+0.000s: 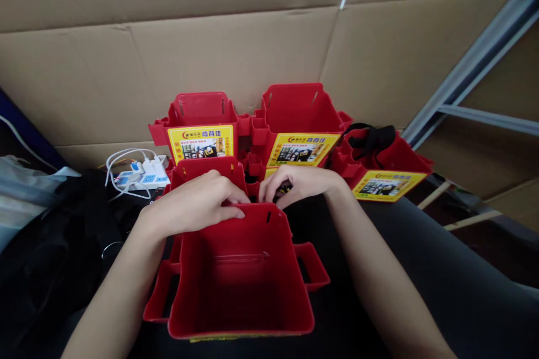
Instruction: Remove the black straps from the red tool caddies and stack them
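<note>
A red plastic tool box [242, 269] with an open top and side loops faces me, its inside bare. Over its far rim lies my left hand [206, 199], thumb on the inner face and fingers curled behind the wall, gripping it. My right hand [290, 184] is closed just behind the far right corner of that rim. Something small, dark and yellowish shows between its fingers, too hidden to name. Right behind my hands stands another red box [210, 167], partly covered by my left hand.
More red boxes with yellow labels [202, 143] [301, 148] stand against the cardboard wall [236, 56]. One at right [383, 165] holds a black strap [370, 137]. A white power strip [147, 174] with cables lies left, near black fabric [54, 258]. A metal frame [475, 61] rises at right.
</note>
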A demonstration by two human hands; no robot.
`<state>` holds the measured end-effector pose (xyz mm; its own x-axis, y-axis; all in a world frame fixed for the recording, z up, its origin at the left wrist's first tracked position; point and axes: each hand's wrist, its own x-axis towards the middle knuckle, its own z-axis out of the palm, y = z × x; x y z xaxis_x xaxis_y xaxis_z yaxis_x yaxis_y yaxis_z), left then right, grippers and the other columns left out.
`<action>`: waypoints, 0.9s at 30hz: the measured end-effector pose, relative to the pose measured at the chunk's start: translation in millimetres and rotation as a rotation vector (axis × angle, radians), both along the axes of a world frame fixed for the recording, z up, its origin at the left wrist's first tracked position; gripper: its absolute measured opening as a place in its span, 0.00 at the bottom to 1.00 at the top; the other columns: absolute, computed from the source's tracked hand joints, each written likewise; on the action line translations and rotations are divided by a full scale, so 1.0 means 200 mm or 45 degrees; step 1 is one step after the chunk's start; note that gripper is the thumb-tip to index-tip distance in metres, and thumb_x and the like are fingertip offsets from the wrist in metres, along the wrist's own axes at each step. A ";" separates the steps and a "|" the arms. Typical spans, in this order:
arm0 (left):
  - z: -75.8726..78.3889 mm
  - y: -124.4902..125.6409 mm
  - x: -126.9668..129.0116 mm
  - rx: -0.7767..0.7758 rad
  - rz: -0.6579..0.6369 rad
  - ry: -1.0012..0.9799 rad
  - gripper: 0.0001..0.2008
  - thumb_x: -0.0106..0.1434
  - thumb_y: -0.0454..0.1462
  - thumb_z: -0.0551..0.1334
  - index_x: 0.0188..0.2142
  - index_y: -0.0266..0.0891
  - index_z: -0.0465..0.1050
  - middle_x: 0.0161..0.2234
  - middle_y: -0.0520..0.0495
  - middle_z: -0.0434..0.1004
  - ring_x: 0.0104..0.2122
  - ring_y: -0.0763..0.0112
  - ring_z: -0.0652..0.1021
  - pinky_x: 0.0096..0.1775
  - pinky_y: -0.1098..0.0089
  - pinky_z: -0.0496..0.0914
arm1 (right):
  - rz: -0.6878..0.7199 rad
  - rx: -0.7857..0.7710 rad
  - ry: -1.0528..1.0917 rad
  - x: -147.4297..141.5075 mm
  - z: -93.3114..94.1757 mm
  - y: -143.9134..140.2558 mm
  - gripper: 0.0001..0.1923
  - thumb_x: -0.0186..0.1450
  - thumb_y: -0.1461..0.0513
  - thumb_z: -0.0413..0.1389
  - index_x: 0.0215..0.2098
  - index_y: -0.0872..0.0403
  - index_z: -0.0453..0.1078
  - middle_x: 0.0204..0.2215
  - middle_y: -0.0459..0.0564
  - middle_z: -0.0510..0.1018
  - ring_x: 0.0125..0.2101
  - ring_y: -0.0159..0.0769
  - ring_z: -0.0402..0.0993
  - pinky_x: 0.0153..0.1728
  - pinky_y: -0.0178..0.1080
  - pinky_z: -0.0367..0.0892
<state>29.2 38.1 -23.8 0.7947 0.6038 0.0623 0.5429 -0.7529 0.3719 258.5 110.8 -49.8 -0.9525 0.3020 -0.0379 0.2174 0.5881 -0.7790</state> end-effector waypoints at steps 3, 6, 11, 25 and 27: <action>0.00 0.00 0.00 0.014 0.008 0.011 0.11 0.60 0.35 0.57 0.41 0.38 0.74 0.34 0.48 0.79 0.31 0.72 0.76 0.33 0.74 0.64 | -0.029 -0.006 0.004 0.00 -0.01 0.00 0.13 0.57 0.58 0.57 0.34 0.60 0.74 0.35 0.52 0.75 0.35 0.32 0.69 0.39 0.34 0.62; 0.00 -0.01 0.00 0.030 0.011 0.011 0.11 0.60 0.35 0.57 0.41 0.38 0.74 0.34 0.48 0.79 0.29 0.73 0.75 0.33 0.74 0.64 | -0.057 -0.011 -0.008 -0.01 -0.01 0.00 0.13 0.57 0.58 0.57 0.34 0.60 0.73 0.34 0.51 0.75 0.35 0.31 0.69 0.39 0.33 0.62; 0.01 -0.01 0.01 0.032 0.032 0.024 0.11 0.61 0.36 0.56 0.40 0.39 0.74 0.33 0.50 0.79 0.27 0.76 0.74 0.32 0.75 0.63 | -0.014 -0.036 0.026 -0.02 -0.03 0.01 0.12 0.58 0.59 0.57 0.35 0.60 0.74 0.35 0.52 0.75 0.36 0.32 0.69 0.41 0.34 0.62; 0.00 -0.01 0.01 0.048 0.011 0.028 0.11 0.60 0.36 0.56 0.40 0.38 0.74 0.30 0.50 0.78 0.25 0.77 0.71 0.30 0.75 0.62 | 0.037 -0.006 0.047 -0.02 -0.02 0.01 0.11 0.58 0.60 0.56 0.35 0.60 0.74 0.35 0.51 0.75 0.36 0.31 0.69 0.40 0.33 0.62; 0.00 -0.01 0.01 0.063 0.023 0.038 0.11 0.60 0.36 0.56 0.39 0.38 0.75 0.28 0.51 0.77 0.23 0.77 0.70 0.29 0.75 0.61 | 0.025 0.018 0.040 -0.05 -0.03 0.00 0.11 0.59 0.61 0.55 0.36 0.60 0.73 0.35 0.50 0.75 0.35 0.30 0.69 0.39 0.32 0.62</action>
